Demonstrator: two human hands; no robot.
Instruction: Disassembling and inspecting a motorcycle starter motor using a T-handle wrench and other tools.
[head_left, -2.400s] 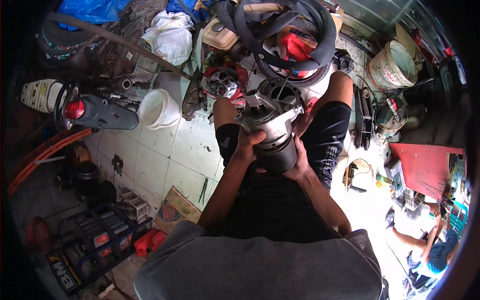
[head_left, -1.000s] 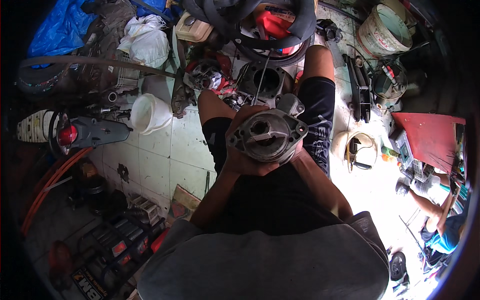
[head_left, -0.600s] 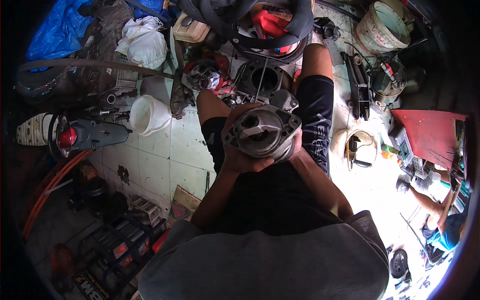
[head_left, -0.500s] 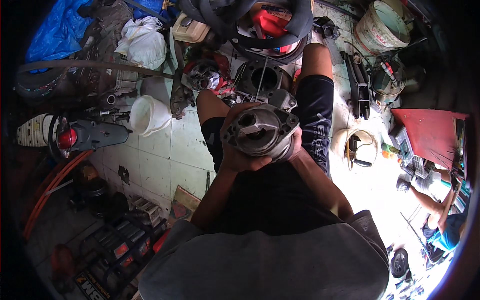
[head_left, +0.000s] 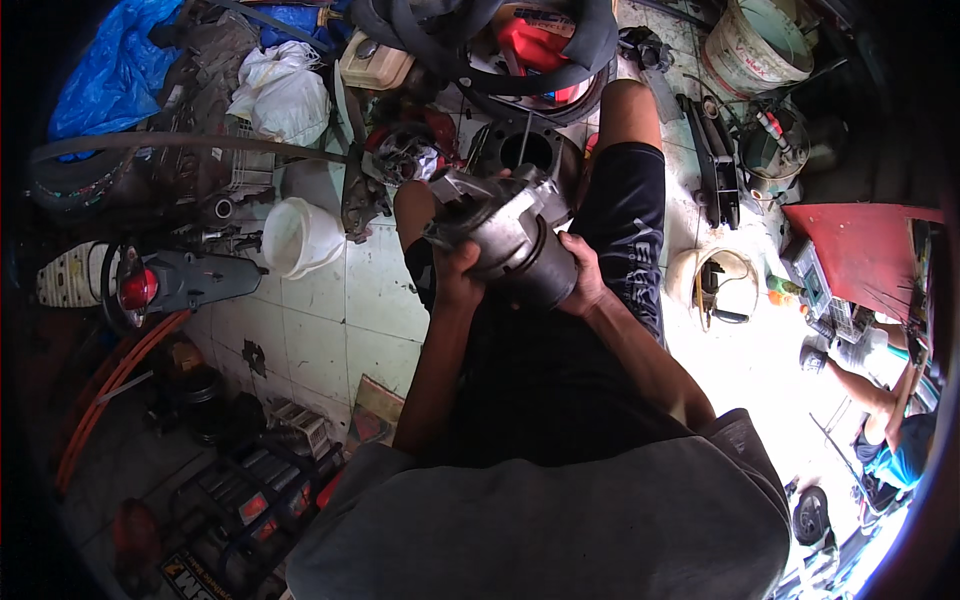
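Between my knees I hold a heavy grey cast-metal housing (head_left: 525, 255), tilted on its side. Its smooth cylindrical body points toward me and to the right. The flanged, lugged end lies to the upper left. My left hand (head_left: 460, 278) is closed round the left side near the flange, thumb on top. On the other side, my right hand (head_left: 588, 280) grips the cylinder's edge, its thumb up and most fingers hidden beneath. Just beyond the housing, a dark metal block with a round bore (head_left: 527, 145) rests on the floor, and a thin rod stands up by it.
A white bucket (head_left: 300, 238) stands to the left, and another bucket (head_left: 715, 285) with tools is on the right. Black rubber tubes (head_left: 480, 70) lie ahead. A grey vehicle part with a red lamp (head_left: 137, 291) sits far left. Another person (head_left: 880, 420) is at the far right.
I have turned the housing in my hands. Its open flanged face, which pointed up, now leans to the upper left, and the cylinder's side shows.
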